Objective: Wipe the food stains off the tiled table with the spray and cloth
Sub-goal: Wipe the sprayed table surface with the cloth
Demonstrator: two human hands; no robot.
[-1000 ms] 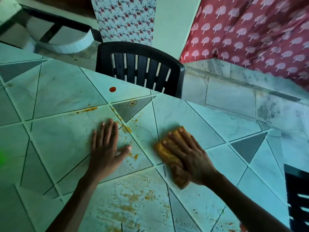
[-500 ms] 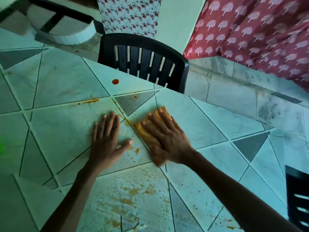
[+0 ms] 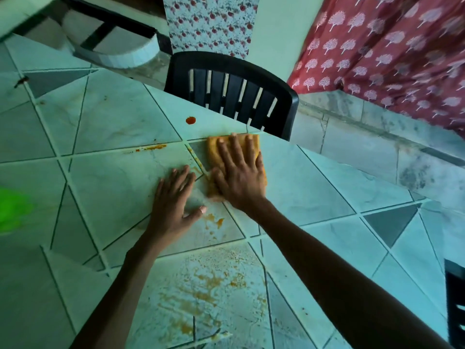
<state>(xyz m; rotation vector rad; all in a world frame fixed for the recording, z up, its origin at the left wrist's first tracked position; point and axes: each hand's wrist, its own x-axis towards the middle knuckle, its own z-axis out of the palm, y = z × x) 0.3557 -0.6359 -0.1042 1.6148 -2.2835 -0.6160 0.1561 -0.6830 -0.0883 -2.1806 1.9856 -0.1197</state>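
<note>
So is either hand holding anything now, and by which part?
Nothing is held. The right hand presses flat on the orange cloth, no grip; the left hand rests flat on the tiled table.

1. The desk (image 3: 113,177): pale green-white marbled tiles, dark grout lines, some grey triangles.
2. The cloth (image 3: 212,157), centre frame: orange-yellow.
3. The stains (image 3: 201,293), lower centre: orange-brown speckles; a red spot (image 3: 190,120) sits upper centre.
4. The chair (image 3: 231,79), upper centre: black, slatted.
5. The curtain (image 3: 377,59), upper right: red with white tree print.
6. The hanging fabric (image 3: 211,21), top centre: white with red flowers.
</note>
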